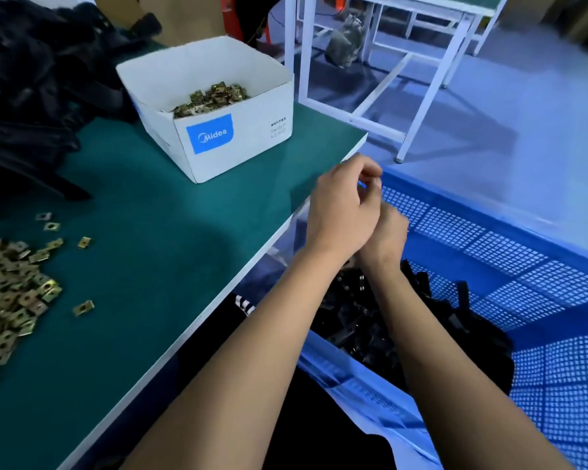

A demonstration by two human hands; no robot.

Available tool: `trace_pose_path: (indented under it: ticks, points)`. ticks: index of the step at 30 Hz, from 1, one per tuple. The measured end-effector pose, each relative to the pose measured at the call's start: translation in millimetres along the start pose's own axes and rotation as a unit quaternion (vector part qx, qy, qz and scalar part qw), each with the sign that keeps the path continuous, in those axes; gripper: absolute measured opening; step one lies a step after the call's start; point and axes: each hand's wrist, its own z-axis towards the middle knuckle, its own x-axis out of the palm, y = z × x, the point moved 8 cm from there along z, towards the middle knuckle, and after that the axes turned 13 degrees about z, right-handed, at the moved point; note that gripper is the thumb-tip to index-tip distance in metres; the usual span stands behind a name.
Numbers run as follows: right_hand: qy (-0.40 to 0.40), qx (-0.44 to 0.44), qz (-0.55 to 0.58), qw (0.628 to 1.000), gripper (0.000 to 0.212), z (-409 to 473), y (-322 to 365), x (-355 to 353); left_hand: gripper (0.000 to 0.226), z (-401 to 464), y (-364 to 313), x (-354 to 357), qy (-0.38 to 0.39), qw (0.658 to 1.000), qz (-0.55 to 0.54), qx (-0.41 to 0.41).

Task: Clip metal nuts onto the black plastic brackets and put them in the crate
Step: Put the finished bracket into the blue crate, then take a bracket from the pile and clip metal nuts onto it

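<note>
At far left I see a big loose pile of nuts (7, 300) on the desk (157, 252), with strays around it, so plenty of stock is left. Upper centre, the white box (214, 130) holds more nuts. Right of centre, my left hand (340, 215) and right hand (386, 232) meet above the crate's near edge, fingers curled together. Both grips look closed on something small, but blur hides it; I cannot tell whether it is a nut, a bracket, or both. Below the hands, a heap of brackets (364, 320) lies in the crate (523, 252) at lower right; I can't make out which carry nuts. I judge the job mid-run, with much still to clip.
</note>
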Motion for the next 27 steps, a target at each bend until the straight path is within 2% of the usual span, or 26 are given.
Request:
trace_pose_path:
  ticks: [3, 5, 9, 12, 15, 20, 22, 23, 25, 27]
  points:
    - [-0.067, -0.146, 0.095, 0.982, 0.006, -9, 79, -11, 0.009, 13, -15, -69, -0.111, 0.993, -0.035, 0.030]
    - [-0.056, -0.239, 0.134, 0.960, 0.005, -26, 132, -2, 0.009, 12, -10, -119, -0.172, 0.983, -0.052, 0.024]
    - [0.072, -0.337, 0.163, 0.925, 0.011, -68, 222, 57, 0.013, -10, 31, -218, -0.267, 0.962, -0.036, -0.047]
    - [0.212, -0.369, 0.140, 0.894, 0.014, -118, 281, 123, 0.010, -45, 62, -300, -0.349, 0.933, 0.041, -0.074]
    - [0.311, -0.409, 0.132, 0.848, 0.011, -188, 332, 172, 0.009, -89, 92, -378, -0.416, 0.894, 0.118, -0.116]
    - [0.455, -0.493, 0.103, 0.734, 0.014, -320, 400, 238, 0.013, -188, 129, -504, -0.487, 0.800, 0.300, -0.180]
    - [0.497, -0.531, 0.059, 0.684, 0.016, -374, 416, 268, 0.017, -233, 138, -549, -0.501, 0.730, 0.407, -0.225]
    - [0.510, -0.548, 0.032, 0.662, 0.024, -398, 421, 283, 0.020, -253, 143, -566, -0.511, 0.695, 0.439, -0.252]
    - [0.529, -0.570, -0.013, 0.629, 0.050, -444, 430, 313, 0.025, -293, 152, -599, -0.550, 0.630, 0.446, -0.319]
    - [0.524, -0.587, -0.029, 0.617, 0.065, -478, 444, 338, 0.030, -323, 164, -620, -0.591, 0.592, 0.397, -0.378]
